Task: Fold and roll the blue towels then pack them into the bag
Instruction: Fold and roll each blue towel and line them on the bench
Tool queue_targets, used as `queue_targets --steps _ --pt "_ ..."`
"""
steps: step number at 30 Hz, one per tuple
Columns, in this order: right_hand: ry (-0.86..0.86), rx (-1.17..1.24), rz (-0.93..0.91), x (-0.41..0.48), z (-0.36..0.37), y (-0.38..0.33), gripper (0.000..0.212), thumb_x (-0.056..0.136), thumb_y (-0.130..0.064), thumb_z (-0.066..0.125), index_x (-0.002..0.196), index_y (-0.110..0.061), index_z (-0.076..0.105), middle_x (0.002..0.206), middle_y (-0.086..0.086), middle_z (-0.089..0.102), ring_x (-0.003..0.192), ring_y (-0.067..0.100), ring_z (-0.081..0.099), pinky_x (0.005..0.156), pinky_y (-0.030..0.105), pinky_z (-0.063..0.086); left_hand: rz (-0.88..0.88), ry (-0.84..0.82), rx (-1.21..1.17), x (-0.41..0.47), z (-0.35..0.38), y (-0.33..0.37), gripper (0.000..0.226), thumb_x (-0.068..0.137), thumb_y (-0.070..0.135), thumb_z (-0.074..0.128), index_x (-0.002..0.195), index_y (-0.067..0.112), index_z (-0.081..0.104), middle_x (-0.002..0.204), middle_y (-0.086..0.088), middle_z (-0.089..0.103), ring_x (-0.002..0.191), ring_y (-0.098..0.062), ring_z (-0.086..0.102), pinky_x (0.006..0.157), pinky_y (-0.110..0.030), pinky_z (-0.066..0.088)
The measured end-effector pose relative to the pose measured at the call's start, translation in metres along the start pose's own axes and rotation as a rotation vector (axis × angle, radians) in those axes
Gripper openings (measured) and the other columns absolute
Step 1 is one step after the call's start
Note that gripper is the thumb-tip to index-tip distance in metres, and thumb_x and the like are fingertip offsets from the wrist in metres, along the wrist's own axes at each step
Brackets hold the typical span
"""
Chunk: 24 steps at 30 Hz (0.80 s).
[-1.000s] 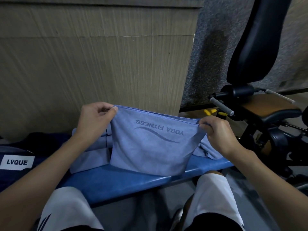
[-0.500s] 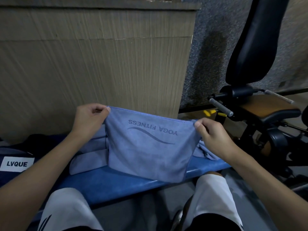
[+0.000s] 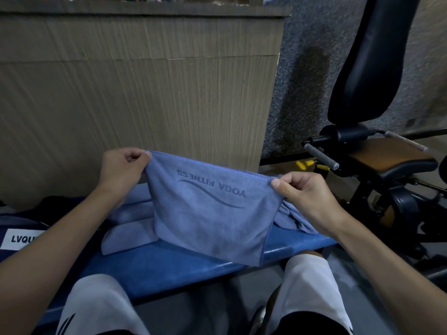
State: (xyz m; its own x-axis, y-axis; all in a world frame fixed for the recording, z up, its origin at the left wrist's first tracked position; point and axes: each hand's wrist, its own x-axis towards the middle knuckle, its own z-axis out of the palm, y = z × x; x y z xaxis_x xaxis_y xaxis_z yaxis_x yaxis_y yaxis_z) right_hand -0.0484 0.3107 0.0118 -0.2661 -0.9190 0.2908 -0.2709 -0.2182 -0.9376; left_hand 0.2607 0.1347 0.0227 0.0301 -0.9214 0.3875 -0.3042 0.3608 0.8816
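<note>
Blue towel [image 3: 212, 213]: left grip [image 3: 122, 169], right grip [image 3: 306, 197] pinching top corners. I'd level hem, lay flat on worktop [image 3: 169, 269].

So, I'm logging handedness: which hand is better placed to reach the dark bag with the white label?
Probably the left hand: the bag lies on its side of the bench, past the rolled towels. The right hand pinches the held towel at the opposite corner, farther away.

The towel [image 3: 210, 213] bore "YOGA FITNESS" upside down, printed dark above a wave line. A white label [image 3: 21, 239] on the bag [image 3: 24, 223] read "LVQU", its end hidden by an arm.
</note>
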Motion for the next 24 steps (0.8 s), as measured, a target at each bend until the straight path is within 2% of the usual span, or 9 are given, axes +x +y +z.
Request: queue_targets --steps 3,6,9,13,16,19,21,24 --pt "-0.037 0.007 0.030 -0.001 -0.001 0.000 0.014 0.086 -0.006 0.067 0.073 -0.002 0.063 0.074 0.013 0.058 0.072 0.019 0.049 0.069 0.032 0.041 -0.001 0.006 -0.007 0.002 -0.001 0.001 0.021 0.090 0.011 0.066 0.073 0.023 0.068 0.057 0.019 0.066 0.054 0.004 0.059 0.055 -0.013 0.049" --pt "-0.024 -0.042 0.045 0.002 -0.003 0.004 0.015 0.089 -0.003 0.064 0.075 -0.008 0.062 0.074 0.011 0.059 0.072 0.018 0.051 0.070 0.031 0.042 0.012 -0.006 -0.009 0.001 -0.003 0.004 0.022 0.090 0.008 0.064 0.075 0.023 0.069 0.059 0.021 0.067 0.056 0.007 0.060 0.056 -0.010 0.050" --pt "0.057 -0.122 0.020 0.006 -0.004 0.010 0.017 0.092 -0.008 0.061 0.076 -0.013 0.061 0.071 0.003 0.057 0.068 0.009 0.050 0.064 0.023 0.042 0.026 -0.046 -0.048 -0.002 -0.001 0.010 0.022 0.091 0.004 0.063 0.077 0.020 0.069 0.060 0.021 0.068 0.058 0.007 0.061 0.056 -0.007 0.048" --pt "0.241 -0.068 0.021 0.016 -0.005 0.015 0.017 0.092 -0.008 0.062 0.075 -0.013 0.059 0.069 -0.001 0.057 0.063 0.004 0.049 0.058 0.017 0.042 0.008 -0.096 -0.131 -0.005 0.000 0.014 0.020 0.090 0.003 0.065 0.077 0.018 0.071 0.063 0.016 0.070 0.061 0.004 0.063 0.060 -0.009 0.049" --pt "0.362 0.037 0.057 0.026 -0.005 0.015 0.021 0.088 -0.002 0.066 0.071 -0.014 0.061 0.068 0.002 0.058 0.065 0.010 0.052 0.061 0.022 0.043 -0.007 -0.146 -0.185 -0.005 -0.002 0.015 0.030 0.089 0.003 0.066 0.068 0.022 0.076 0.067 0.011 0.072 0.066 0.001 0.064 0.065 -0.011 0.052" --pt "0.394 0.102 0.105 0.033 -0.007 0.014 0.016 0.088 -0.004 0.066 0.073 -0.010 0.063 0.069 0.007 0.059 0.067 0.014 0.053 0.061 0.026 0.045 -0.009 -0.178 -0.204 -0.006 -0.001 0.017 0.036 0.089 0.003 0.066 0.066 0.028 0.077 0.065 0.011 0.071 0.063 0.001 0.063 0.062 -0.011 0.051" --pt "0.370 0.173 0.122 0.038 -0.009 0.013 0.014 0.091 -0.007 0.063 0.078 -0.006 0.063 0.075 0.011 0.059 0.072 0.021 0.054 0.066 0.032 0.047 -0.008 -0.180 -0.203 -0.004 0.000 0.018 0.028 0.089 0.003 0.066 0.070 0.021 0.076 0.065 0.010 0.071 0.062 0.000 0.061 0.061 -0.012 0.050" --pt "0.319 0.241 0.110 0.045 -0.010 0.012 0.019 0.098 -0.014 0.054 0.081 -0.005 0.059 0.082 0.015 0.052 0.079 0.024 0.046 0.072 0.040 0.040 -0.030 -0.180 -0.241 -0.001 -0.001 0.018 0.015 0.089 0.003 0.066 0.080 0.014 0.071 0.065 0.008 0.070 0.064 -0.006 0.059 0.061 -0.015 0.050"
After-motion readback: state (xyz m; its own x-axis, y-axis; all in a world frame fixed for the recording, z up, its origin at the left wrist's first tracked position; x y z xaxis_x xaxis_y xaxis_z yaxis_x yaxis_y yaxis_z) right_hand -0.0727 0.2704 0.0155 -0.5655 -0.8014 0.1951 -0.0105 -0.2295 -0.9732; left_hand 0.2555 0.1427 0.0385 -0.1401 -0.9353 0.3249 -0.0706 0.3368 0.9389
